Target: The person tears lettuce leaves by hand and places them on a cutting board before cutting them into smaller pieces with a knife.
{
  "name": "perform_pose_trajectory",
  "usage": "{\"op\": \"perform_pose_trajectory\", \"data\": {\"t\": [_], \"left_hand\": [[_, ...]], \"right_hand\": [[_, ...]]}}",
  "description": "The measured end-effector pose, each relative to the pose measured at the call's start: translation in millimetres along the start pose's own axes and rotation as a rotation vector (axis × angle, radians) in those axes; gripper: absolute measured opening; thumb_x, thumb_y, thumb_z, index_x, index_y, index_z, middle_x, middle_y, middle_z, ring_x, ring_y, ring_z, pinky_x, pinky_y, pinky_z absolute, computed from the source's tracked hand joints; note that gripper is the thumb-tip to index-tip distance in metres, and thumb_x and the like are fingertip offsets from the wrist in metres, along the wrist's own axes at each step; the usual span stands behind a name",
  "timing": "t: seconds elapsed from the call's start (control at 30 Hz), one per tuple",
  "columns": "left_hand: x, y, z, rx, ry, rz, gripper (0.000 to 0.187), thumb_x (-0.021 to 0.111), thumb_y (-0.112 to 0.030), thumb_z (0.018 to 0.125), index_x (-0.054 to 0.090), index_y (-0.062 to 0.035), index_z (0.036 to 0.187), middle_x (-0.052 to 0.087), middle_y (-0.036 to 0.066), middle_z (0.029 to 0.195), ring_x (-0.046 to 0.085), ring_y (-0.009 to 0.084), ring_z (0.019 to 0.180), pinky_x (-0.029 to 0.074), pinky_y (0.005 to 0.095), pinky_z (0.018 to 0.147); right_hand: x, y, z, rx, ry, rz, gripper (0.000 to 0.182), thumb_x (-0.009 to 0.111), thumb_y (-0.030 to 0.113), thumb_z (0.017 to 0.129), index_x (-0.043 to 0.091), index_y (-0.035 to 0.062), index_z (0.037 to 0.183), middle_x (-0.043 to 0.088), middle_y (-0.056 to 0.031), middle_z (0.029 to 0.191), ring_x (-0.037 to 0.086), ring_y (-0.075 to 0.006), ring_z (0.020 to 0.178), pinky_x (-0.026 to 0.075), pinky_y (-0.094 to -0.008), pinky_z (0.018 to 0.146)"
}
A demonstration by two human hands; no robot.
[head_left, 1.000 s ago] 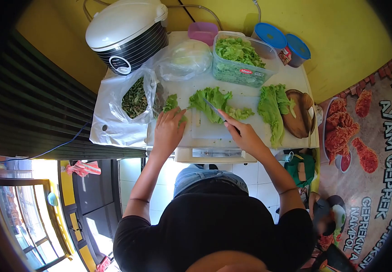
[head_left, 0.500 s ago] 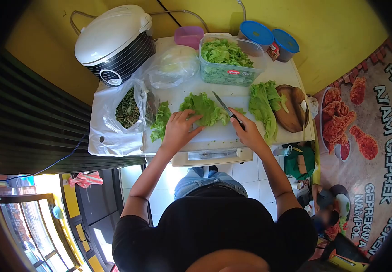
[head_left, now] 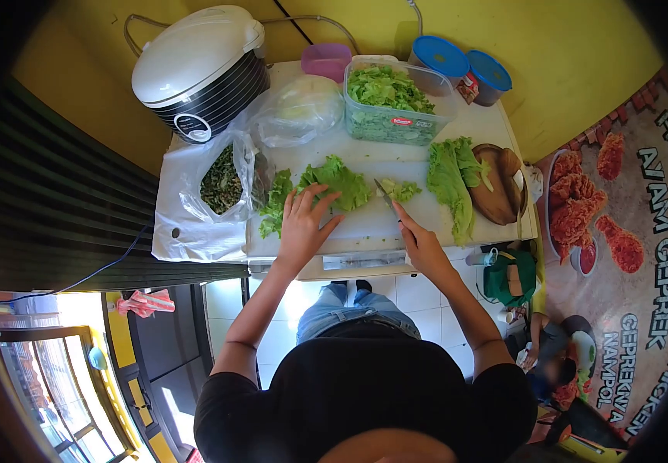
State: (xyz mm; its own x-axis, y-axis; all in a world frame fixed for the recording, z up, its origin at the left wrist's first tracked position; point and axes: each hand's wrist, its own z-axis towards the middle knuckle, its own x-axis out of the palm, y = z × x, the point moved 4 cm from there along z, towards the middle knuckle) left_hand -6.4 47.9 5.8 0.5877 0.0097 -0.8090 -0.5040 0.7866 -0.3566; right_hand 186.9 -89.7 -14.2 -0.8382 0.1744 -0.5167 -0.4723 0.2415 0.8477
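Note:
My left hand (head_left: 304,225) lies with its fingers apart on the left part of the green lettuce leaf (head_left: 339,183), on a white cutting board (head_left: 365,225). My right hand (head_left: 420,243) is closed around the dark handle of a knife (head_left: 385,194). The blade points up and left, between the leaf and a small pile of cut lettuce (head_left: 403,190). More lettuce (head_left: 274,204) lies left of my left hand. Farther right rest whole lettuce leaves (head_left: 452,185), beside a round wooden mortar (head_left: 496,193).
Behind the board stands a clear container (head_left: 395,127) of cut lettuce, near blue-lidded tubs (head_left: 439,55). At the back left are a rice cooker (head_left: 195,65), a bagged pale vegetable (head_left: 299,108) and an open bag of dark greens (head_left: 220,185). Another person (head_left: 554,347) is at the lower right.
My right hand and the knife have moved slightly right and down, away from the leaf. Cut pieces now show apart from the leaf's right end. The other person's arm has shifted.

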Motion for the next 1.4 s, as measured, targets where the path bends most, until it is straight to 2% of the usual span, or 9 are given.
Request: {"op": "perform_pose_trajectory", "data": {"t": [0.2,0.27,0.57,0.73,0.9,1.1,1.3,1.37,1.4], "left_hand": [[6.9,25.3,-0.5,0.048,0.050,0.010,0.026,0.069,-0.027,0.083,0.069,-0.0233,0.109,0.060,0.002,0.112,0.054,0.0235,0.116,0.028,0.0535,0.111],[10.5,25.5,2.7,0.055,0.055,0.039,0.024,0.069,-0.028,0.083,0.071,-0.0246,0.106,0.061,0.001,0.108,0.054,0.0222,0.115,0.028,0.0552,0.111],[-12.1,10.7,11.3,0.138,0.154,0.118,0.017,0.074,-0.031,0.077,0.076,-0.0225,0.092,0.061,0.001,0.098,0.054,0.0214,0.112,0.021,0.0599,0.113],[5.0,-5.4,18.5,0.013,0.125,0.079,0.028,0.076,-0.034,0.076,0.074,-0.0166,0.097,0.061,0.004,0.099,0.053,0.0232,0.114,0.021,0.0596,0.112],[14.4,-3.2,18.0,-0.028,0.001,0.019,0.035,0.069,-0.026,0.083,0.066,-0.0158,0.116,0.061,0.006,0.110,0.056,0.0250,0.112,0.022,0.0554,0.114],[23.2,6.1,4.7,-0.076,0.084,-0.004,0.040,0.067,-0.029,0.084,0.062,-0.0146,0.121,0.060,0.004,0.126,0.055,0.0223,0.120,0.023,0.0546,0.113],[24.5,6.6,5.5,-0.146,0.023,-0.044,0.047,0.070,-0.027,0.081,0.059,-0.0112,0.124,0.062,0.008,0.123,0.058,0.0252,0.116,0.024,0.0537,0.113],[26.4,8.2,5.1,-0.136,0.018,-0.051,0.048,0.070,-0.027,0.081,0.059,-0.0102,0.125,0.062,0.009,0.122,0.058,0.0256,0.116,0.024,0.0531,0.113],[26.2,8.5,6.0,-0.128,0.015,-0.058,0.050,0.071,-0.028,0.081,0.058,-0.0092,0.125,0.063,0.010,0.122,0.059,0.0260,0.115,0.024,0.0525,0.113]], "right_hand": [[3.5,1.8,3.7,-0.003,-0.057,0.065,0.051,0.044,0.013,0.102,0.034,0.0256,0.150,0.042,-0.0043,0.064,0.038,-0.0094,0.056,0.040,-0.0259,0.056],[10.0,10.6,3.8,0.020,0.035,0.119,0.055,0.044,0.012,0.100,0.030,0.0266,0.150,0.064,-0.0214,0.084,0.051,-0.0218,0.054,0.046,-0.0306,0.062],[20.1,10.7,2.6,-0.026,0.036,-0.046,0.054,0.046,0.011,0.099,0.031,0.0234,0.150,0.062,-0.0213,0.084,0.061,-0.0366,0.068,0.049,-0.0376,0.069],[23.4,6.9,3.7,-0.042,0.025,-0.041,0.055,0.047,0.010,0.098,0.031,0.0237,0.150,0.062,-0.0210,0.085,0.061,-0.0358,0.069,0.049,-0.0381,0.070],[22.2,8.0,3.9,-0.110,-0.004,-0.052,0.055,0.047,0.010,0.098,0.032,0.0236,0.150,0.063,-0.0196,0.084,0.061,-0.0352,0.069,0.049,-0.0382,0.071],[19.4,30.0,8.3,-0.003,0.032,-0.019,0.054,0.044,0.012,0.099,0.031,0.0236,0.150,0.063,-0.0188,0.081,0.063,-0.0341,0.067,0.049,-0.0376,0.068],[35.2,37.2,21.2,-0.097,0.068,-0.059,0.054,0.044,0.014,0.100,0.029,0.0219,0.151,0.064,-0.0214,0.083,0.062,-0.0375,0.064,0.049,-0.0417,0.064],[40.4,32.2,23.0,-0.088,0.080,-0.072,0.051,0.043,0.015,0.101,0.031,0.0227,0.150,0.054,-0.0147,0.069,0.048,-0.0245,0.054,0.045,-0.0316,0.060],[43.0,28.8,24.5,-0.091,0.080,-0.073,0.051,0.043,0.015,0.101,0.031,0.0227,0.150,0.054,-0.0147,0.069,0.048,-0.0245,0.054,0.045,-0.0316,0.060]]}}
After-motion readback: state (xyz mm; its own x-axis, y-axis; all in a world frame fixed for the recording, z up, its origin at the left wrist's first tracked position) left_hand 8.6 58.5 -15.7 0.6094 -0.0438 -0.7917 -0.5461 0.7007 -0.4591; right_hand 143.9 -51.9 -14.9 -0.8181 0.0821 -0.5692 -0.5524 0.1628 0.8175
